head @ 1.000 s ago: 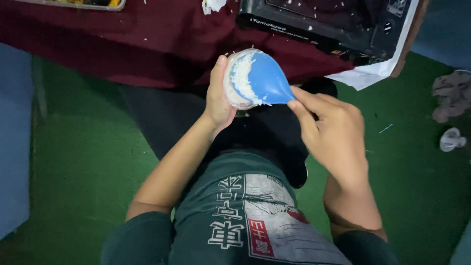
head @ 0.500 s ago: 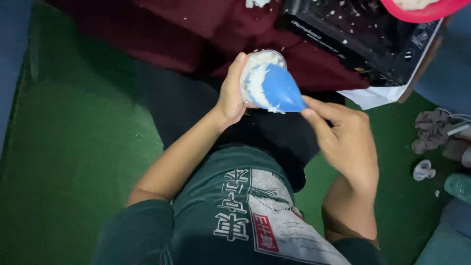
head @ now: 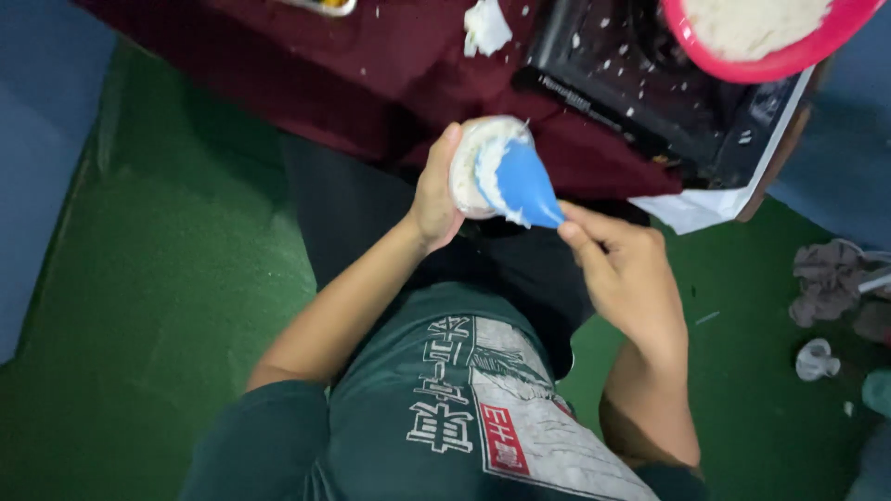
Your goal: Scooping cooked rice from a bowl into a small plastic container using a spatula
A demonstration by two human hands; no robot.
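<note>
Left hand point(head: 436, 199) grips white-coated round ball point(head: 473, 167), right hand point(head: 617, 269) pinches blue balloon point(head: 524, 186) tip; coating looks partly covering, blue end still bare.

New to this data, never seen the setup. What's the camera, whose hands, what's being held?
One camera, worn on the person's head, looks down at their own two bare hands. The left hand cups a round white lump coated in pale paste. The right hand pinches the tip of a blue cone-shaped piece pressed against that lump. Above them is a dark red cloth with white crumbs, a black appliance and a pink bowl of white material. The floor is green.
</note>
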